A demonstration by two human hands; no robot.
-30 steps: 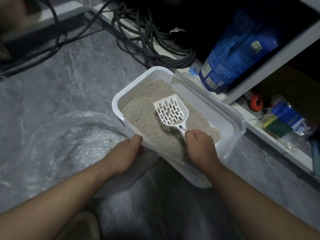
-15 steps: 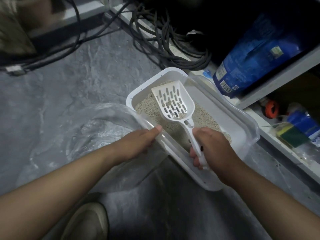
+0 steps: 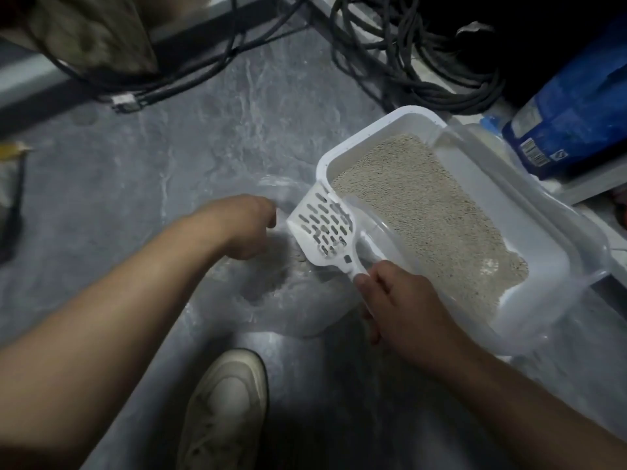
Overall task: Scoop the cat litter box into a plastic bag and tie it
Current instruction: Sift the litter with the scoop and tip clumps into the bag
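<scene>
Scoop [image 3: 322,228] tilted, blade toward bag [image 3: 271,300]

litter box [image 3: 559,252] right | plastic bag [image 3: 271,300] left | scoop [image 3: 322,232] between, over bag

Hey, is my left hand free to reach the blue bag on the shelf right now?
Probably not. The left hand grips the edge of the plastic bag, and the litter box and the scoop in the right hand lie between it and the blue bag.
</scene>
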